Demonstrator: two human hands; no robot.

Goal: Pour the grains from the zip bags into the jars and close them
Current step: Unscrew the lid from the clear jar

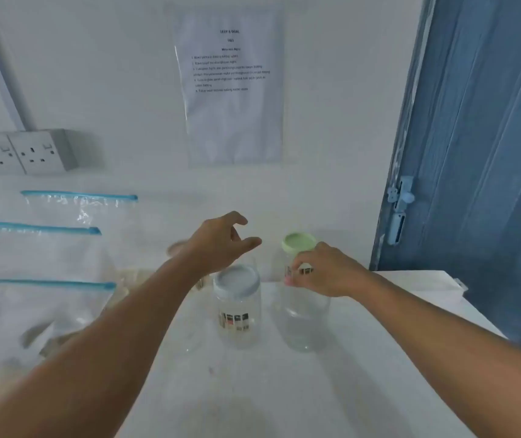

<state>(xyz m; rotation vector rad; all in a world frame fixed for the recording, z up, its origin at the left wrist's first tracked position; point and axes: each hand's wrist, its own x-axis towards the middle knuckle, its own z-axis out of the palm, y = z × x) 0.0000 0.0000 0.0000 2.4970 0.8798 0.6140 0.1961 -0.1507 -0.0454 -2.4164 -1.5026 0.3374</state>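
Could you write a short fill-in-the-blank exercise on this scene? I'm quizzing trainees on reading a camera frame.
1. The right hand grips the jar with the ____ lid.
2. The left hand hovers open above the jar with the ____ lid.
3. The zip bags lie on the person's ____ side.
4. The number of zip bags in view is ____.

Missing words: green; grey; left; three

Three clear zip bags with blue zipper strips occupy the left of the frame: rear bag (79, 210), middle bag (32, 248) and front bag (32, 314), contents blurred. At lower centre a clear jar with a grey lid (237, 308) stands upright, closed and labelled. Just right of it stands a lidless clear jar (305, 324), and behind that a green-lidded jar (298, 245).
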